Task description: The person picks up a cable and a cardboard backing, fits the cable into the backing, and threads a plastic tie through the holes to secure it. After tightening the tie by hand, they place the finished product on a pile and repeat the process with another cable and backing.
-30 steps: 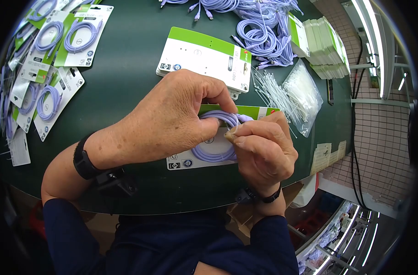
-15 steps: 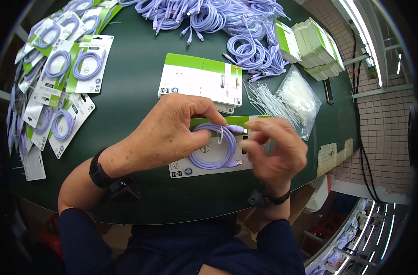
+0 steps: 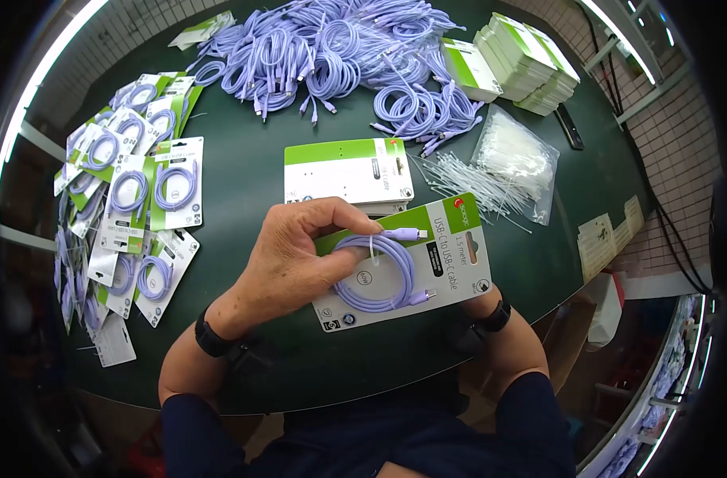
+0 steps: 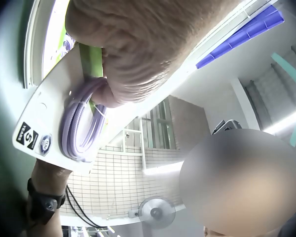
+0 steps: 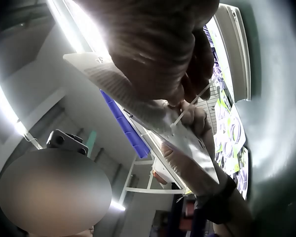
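Keeping the card (image 3: 459, 263) steady above the surface's (image 3: 244, 183) near edge looks key. The left hand (image 3: 291, 263) grips its green top, thumb on the purple cable coil (image 3: 379, 279). The right hand (image 5: 158, 54) curls behind it by the white tie (image 3: 373, 245), though whether it grips anything is unclear. Any pull on the tie should probably be square, so the card doesn't crease.

Packing workshop, green table (image 3: 244, 183) heaped with loose purple cables (image 3: 331, 56); stacked cards (image 3: 531, 64), carded cables (image 3: 140, 191)
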`<state>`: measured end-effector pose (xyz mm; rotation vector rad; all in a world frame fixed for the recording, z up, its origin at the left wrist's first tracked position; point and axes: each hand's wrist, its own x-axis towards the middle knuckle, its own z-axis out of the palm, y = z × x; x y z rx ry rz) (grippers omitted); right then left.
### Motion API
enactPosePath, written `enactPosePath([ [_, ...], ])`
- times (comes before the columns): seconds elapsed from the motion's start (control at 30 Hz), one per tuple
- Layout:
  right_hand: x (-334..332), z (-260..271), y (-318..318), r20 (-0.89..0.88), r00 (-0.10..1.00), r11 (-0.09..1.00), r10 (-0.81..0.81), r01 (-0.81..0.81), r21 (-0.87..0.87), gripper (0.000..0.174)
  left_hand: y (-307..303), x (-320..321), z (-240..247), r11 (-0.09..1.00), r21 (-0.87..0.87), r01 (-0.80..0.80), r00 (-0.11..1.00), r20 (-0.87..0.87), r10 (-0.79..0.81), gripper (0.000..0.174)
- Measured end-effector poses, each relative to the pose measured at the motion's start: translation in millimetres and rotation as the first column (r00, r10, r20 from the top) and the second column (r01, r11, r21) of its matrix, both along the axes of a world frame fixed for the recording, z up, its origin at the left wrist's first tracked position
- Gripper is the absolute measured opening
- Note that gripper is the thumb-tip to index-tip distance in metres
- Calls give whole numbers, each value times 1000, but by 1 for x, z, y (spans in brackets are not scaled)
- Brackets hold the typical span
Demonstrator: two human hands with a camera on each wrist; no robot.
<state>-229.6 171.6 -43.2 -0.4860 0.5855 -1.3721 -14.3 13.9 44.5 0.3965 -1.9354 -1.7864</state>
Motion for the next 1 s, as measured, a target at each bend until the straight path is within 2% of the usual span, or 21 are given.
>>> enactPosePath([
  [0.03,-1,-1,2,84,995,998,54,-57,36,58,0,1,0,1000,-11,9,1000,14,-9,29],
  [0.2,0,14,-5,13,999,994,-39,38,98,51,3,2,1,997,-65,41,997,73,-36,31],
  [0.23,-6,18,-16,-356,931,989,-81,31,-143,44,3,2,1,996,-82,46,995,88,-39,32],
  [0.27,-13,21,-27,-654,730,933,-196,-66,-354,37,4,1,0,996,-78,47,995,89,-40,32],
  [0.3,-17,24,-35,-822,438,837,-364,-233,-495,31,5,1,0,989,-131,71,996,61,-64,32],
  [0.33,-19,28,-38,-822,439,839,-363,-230,-493,31,6,0,0,978,-184,95,995,35,-90,33],
  [0.43,-19,39,-40,-849,164,839,-502,-147,-524,11,9,-3,-1,949,-290,122,993,30,-118,31],
  [0.47,-21,39,-41,-850,166,841,-500,-141,-522,11,10,-5,-2,931,-347,110,994,41,-102,30],
  [0.57,-25,36,-44,-803,71,788,-592,-156,-595,13,11,-7,-12,875,-474,98,995,34,-93,26],
  [0.63,-26,38,-40,-815,75,803,-575,-137,-580,13,10,-7,-20,790,-609,68,995,-18,-99,24],
  [0.67,-28,40,-40,-825,76,814,-559,-137,-564,14,9,-7,-22,789,-609,78,994,-8,-105,24],
  [0.77,-28,41,-40,-837,86,827,-540,-129,-547,14,9,-10,-25,526,-850,21,993,-44,-110,23],
  [1.0,-30,34,-42,-817,56,809,-574,-118,-576,13,15,-14,-35,433,-901,-12,994,-57,-91,24],
])
